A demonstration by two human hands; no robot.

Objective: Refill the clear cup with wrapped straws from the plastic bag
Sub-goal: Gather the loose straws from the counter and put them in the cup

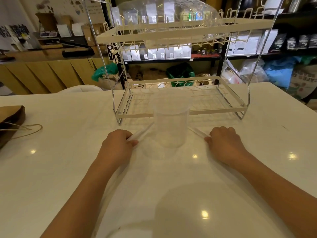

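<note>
The clear cup (169, 125) stands upright on the white table, in front of the rack, with nothing visible inside it. My left hand (118, 145) grips wrapped straws (141, 133) that point up and right toward the cup's left side. My right hand (224, 143) grips another wrapped straw (199, 132) that points up and left toward the cup's right side. A large clear plastic bag (168, 12) lies on the top shelf of the rack. I cannot tell what the bag holds.
A white two-tier wire rack (181, 114) stands just behind the cup. A brown paper bag (10, 121) with string handles lies at the table's left edge. Shelves of packaged goods and sacks fill the background.
</note>
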